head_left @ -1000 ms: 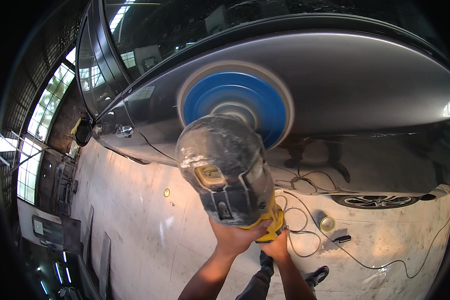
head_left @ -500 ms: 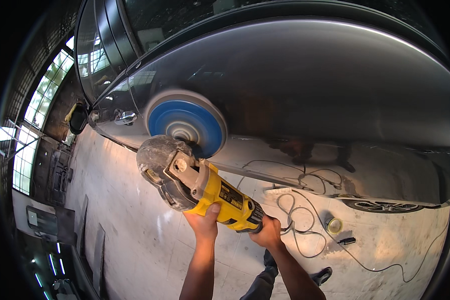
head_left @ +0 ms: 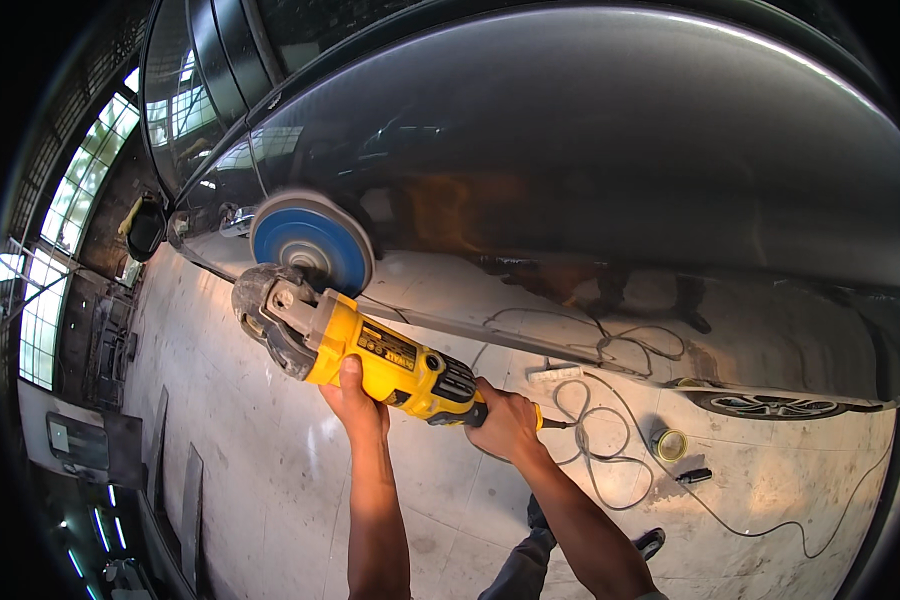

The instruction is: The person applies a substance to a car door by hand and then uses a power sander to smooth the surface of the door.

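Observation:
My hands hold a yellow and black rotary polisher in front of a dark grey car door. My left hand is closed around the yellow body, thumb on its upper side. Farther back, my right hand grips the rear handle, where the power cord comes out. The round pad has a blue backing and a pale rim blurred by motion. It is at the lower left part of the door, beside the chrome door handle. The pad's working face is turned away, so its contact cannot be seen.
A grey cord lies looped on the pale floor. Near it are a round tin and a small black object. A car wheel shows at right, a side mirror at left. Long flat panels lie lower left.
The polisher has moved left along the door, bringing its pad up to the door handle. Both my hands have moved left and a little up with it, keeping their grip.

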A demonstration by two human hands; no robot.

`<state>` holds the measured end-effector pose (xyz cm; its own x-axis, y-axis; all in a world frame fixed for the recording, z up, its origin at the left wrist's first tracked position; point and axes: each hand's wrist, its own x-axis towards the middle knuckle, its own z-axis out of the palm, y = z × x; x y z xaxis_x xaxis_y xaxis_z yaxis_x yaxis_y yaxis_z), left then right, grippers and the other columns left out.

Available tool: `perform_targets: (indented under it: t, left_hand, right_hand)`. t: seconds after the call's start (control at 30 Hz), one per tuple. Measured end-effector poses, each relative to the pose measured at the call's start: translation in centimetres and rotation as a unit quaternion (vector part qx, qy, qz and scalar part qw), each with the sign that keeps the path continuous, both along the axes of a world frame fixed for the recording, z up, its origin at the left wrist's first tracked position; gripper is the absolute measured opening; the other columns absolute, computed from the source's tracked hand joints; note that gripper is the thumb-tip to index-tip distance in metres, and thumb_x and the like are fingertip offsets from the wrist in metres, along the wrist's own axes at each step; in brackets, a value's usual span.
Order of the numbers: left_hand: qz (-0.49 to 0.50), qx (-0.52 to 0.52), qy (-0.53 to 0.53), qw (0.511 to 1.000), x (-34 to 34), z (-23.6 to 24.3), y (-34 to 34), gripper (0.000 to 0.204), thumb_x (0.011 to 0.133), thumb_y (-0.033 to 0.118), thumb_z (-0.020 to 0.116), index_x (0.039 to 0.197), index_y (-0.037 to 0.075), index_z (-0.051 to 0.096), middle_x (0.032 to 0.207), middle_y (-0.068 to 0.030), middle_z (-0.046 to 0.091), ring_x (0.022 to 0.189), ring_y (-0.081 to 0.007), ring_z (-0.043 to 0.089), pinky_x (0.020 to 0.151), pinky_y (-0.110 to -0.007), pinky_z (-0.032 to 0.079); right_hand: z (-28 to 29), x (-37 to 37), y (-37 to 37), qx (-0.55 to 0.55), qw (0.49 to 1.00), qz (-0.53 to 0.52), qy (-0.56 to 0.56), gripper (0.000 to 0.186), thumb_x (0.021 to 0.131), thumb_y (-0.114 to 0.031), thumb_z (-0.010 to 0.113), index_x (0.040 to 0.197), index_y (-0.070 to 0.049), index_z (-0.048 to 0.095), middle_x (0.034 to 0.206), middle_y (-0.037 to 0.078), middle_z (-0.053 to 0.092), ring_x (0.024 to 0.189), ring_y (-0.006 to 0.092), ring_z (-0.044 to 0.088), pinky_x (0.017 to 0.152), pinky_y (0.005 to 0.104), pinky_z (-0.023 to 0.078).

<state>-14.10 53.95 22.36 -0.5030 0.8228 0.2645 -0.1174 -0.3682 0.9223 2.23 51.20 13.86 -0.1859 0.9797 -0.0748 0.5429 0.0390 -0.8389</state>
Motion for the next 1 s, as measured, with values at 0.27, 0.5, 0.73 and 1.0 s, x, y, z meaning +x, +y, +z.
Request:
perform_targets:
  t: [0.27,0.5,0.73,1.0]
  left_hand:
    - [0.009,-0.022,-0.006,1.0,0.0,1.5,0.6,0.049,0.086,0.029,0.059,0.121,-0.002,0.044,0.109,-0.0109,0.055,0.096,-0.0192,0.057,0.082,-0.032,0.048]
    - [-0.007,-0.016,0.043,0.999,6.4,3.2,-2.9,0.051,0.082,0.022,0.062,0.122,-0.003,0.042,0.109,-0.0113,0.055,0.098,-0.0198,0.056,0.086,-0.032,0.046]
    - [-0.096,0.01,0.1,0.99,14.8,7.0,-6.4,0.058,0.067,0.01,0.075,0.115,-0.005,0.047,0.106,-0.011,0.058,0.093,-0.0185,0.058,0.084,-0.031,0.048]
    - [-0.213,-0.078,0.196,0.954,18.1,12.7,-5.9,0.082,0.054,0.019,0.086,0.118,0.001,0.037,0.106,-0.0094,0.051,0.095,-0.0187,0.055,0.083,-0.032,0.045]
  right_hand:
    - [2.1,1.3,0.5,-0.016,0.999,0.04,-0.018,0.031,0.073,-0.021,0.057,0.103,-0.014,0.054,0.083,0.012,0.067,0.079,0.0344,0.064,0.069,0.0446,0.05]
    - [2.5,5.1,-4.4,-0.013,0.999,-0.037,0.014,0.04,0.068,-0.024,0.063,0.106,-0.017,0.055,0.079,0.012,0.067,0.072,0.0341,0.064,0.066,0.0452,0.05]
    - [0.2,8.7,-9.9,0.052,0.983,-0.138,0.112,0.058,0.052,-0.015,0.072,0.108,-0.011,0.057,0.083,0.009,0.067,0.076,0.0336,0.064,0.068,0.0409,0.051]
    - [6.7,8.4,-10.1,0.088,0.915,-0.263,0.293,0.051,0.058,-0.012,0.076,0.106,-0.005,0.058,0.095,0.01,0.065,0.088,0.0246,0.065,0.078,0.0354,0.049]
